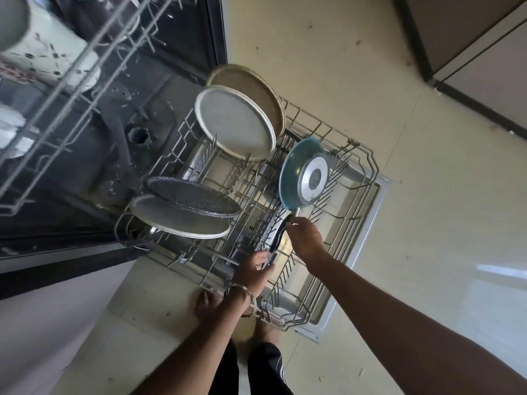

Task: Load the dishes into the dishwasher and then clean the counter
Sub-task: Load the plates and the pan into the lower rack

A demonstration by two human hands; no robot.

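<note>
— Nearest the lens? Two bare forearms reaching down, a metal bangle on the left wrist.

— And the biggest thing below?

— Open dishwasher, dark tub on the left. Pulled out over the lowered door, the lower rack, grey wire. Up in the corner, blurred, part of the upper rack with white cups.

— Loaded already?

— Partly. At the far end of the rack, on edge: a tan plate, and just in front of it a pale grey plate. Nearer and to the left, a dark speckled plate leaning over a second pale plate.

— The pan?

— Teal frying pan, tipped on its side, silver base facing the lens, over the right half of the rack. Black handle pointing toward the person.

— Hands?

— Right hand curled at the top of the handle, near the pan body. Left hand gripping the handle's lower end, fingers wrapped round it.

— Smaller bits?

— Bare feet on the cream floor, by the rack's near edge.
</note>
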